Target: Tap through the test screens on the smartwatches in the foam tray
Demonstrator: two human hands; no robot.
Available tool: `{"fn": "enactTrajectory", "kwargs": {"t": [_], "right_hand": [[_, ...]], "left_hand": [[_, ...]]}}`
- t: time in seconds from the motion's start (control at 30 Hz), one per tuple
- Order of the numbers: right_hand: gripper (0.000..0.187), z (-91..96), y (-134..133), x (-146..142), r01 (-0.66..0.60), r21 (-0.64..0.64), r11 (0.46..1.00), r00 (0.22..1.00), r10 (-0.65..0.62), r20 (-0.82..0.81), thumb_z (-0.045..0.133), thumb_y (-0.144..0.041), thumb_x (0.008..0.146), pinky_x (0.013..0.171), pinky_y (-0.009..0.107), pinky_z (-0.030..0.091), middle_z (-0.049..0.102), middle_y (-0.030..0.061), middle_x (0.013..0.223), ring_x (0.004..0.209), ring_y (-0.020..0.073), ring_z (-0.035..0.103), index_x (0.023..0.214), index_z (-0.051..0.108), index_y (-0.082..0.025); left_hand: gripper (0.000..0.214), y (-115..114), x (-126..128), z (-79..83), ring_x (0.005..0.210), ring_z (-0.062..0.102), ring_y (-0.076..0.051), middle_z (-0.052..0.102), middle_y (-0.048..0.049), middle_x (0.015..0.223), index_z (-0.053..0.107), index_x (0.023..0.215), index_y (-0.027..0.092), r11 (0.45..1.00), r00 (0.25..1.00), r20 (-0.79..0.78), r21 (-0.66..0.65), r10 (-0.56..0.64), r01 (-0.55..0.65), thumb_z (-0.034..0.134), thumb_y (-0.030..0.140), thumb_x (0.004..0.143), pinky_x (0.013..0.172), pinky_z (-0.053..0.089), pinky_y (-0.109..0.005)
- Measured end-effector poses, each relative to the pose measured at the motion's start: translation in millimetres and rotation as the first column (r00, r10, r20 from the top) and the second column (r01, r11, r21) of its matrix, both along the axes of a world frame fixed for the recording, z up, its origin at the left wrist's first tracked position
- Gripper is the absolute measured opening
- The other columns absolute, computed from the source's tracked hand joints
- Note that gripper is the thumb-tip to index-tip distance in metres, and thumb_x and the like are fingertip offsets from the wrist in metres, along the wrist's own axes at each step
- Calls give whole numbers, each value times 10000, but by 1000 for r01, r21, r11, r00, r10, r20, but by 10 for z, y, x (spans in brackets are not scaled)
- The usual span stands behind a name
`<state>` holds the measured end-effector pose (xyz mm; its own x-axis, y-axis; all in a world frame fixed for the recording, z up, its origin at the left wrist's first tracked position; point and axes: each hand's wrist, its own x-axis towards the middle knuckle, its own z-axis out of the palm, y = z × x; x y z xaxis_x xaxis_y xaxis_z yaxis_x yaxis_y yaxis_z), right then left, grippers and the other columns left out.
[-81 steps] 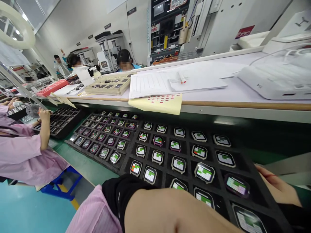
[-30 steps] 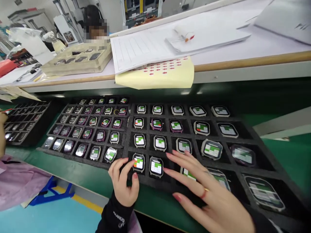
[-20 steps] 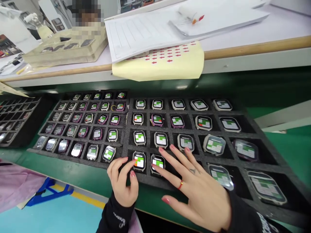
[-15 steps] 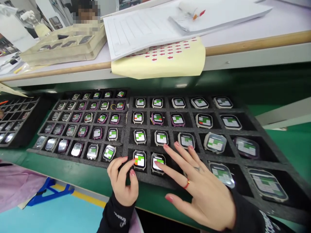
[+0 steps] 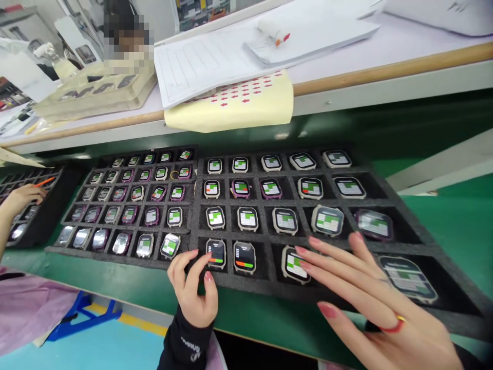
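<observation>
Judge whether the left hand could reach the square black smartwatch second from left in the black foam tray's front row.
Probably yes: the left hand sits at the neighbouring watch, so only that watch and a foam divider lie between, and nothing covers the square black smartwatch.

- On the white shelf, a printed paper form lies partly under other white sheets, and a marker pen is on them.
- A yellow sheet with red arrow stickers hangs over the shelf's front edge.
- At the shelf's left side stands a beige tray with dark parts inside.
- At the lower left, a co-worker's hand is just beside an orange pen.
- On the floor, there is a blue stool frame.
</observation>
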<state>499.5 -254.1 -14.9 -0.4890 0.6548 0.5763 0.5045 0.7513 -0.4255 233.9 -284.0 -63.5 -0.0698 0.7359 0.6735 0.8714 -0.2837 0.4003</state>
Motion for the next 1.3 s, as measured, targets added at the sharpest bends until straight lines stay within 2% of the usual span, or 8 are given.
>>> {"fn": "enactTrajectory", "kwargs": {"t": [0.1,0.27,0.43,0.6,0.73,0.9,1.2,1.3], "right_hand": [[599,-64,-45,116,47,-6,999,999,-47,-18,510,-12,945,1243,600,182,611,145,1344,1373,304,479,1531,421,-104],[400,-125,-53,152,45,36,998,994,-48,93,513,-68,963,1233,605,146,554,189,1407,1446,351,362,1361,555,-62],[342,-105,-46,99,92,26,995,987,-94,134,485,-69,950,1203,627,176,466,198,1489,1469,369,307,1269,605,-103],[288,-85,-55,99,110,18,994,986,-111,124,506,-85,958,1200,625,190,469,203,1486,1464,375,310,1220,624,-103],[348,-52,-74,258,122,16,992,992,-122,10,504,-61,952,1199,634,210,486,211,1463,1434,373,367,1285,599,-87],[352,-72,-139,535,169,8,986,986,-168,-12,513,-5,943,1203,590,275,551,194,1389,1377,338,459,1274,600,-85],[327,-136,-150,546,204,5,979,963,-202,176,509,-174,1006,1150,649,307,495,199,1468,1435,375,362,1319,590,-125],[322,-116,-151,570,192,-17,981,971,-187,147,510,-171,1002,1146,653,318,486,197,1477,1436,380,358,1312,588,-127]], "left_hand": [[257,7,-21,4,1117,529,-218,604,-92,1130,672,1110,162,1000,1000,-3,11,-4,4,519,103,913,1006,406,-372],[213,-86,11,-39,1094,557,-226,639,-86,1054,690,1009,160,993,999,38,114,4,-8,544,60,889,965,425,-391],[231,-250,234,-49,1045,568,-218,634,-63,993,699,877,191,982,987,53,121,-153,145,540,25,860,899,446,-381],[294,-272,563,70,1006,559,-178,616,-36,960,697,826,221,957,952,98,42,-289,286,521,-15,837,899,443,-324],[298,-245,811,87,1039,580,-163,676,-26,990,738,902,241,944,940,94,3,-329,331,501,61,894,991,400,-317],[275,-253,1050,7,1101,583,-147,710,-12,1034,768,948,293,956,954,95,-40,-285,290,532,153,938,1124,266,-326],[269,-232,1355,-82,1152,568,-142,719,-1,1077,770,955,302,922,922,70,-34,-382,385,545,159,924,1133,247,-332],[274,-224,1380,-91,1145,574,-147,723,0,1081,772,956,304,920,920,47,-29,-389,390,552,150,905,1120,266,-334]]}}
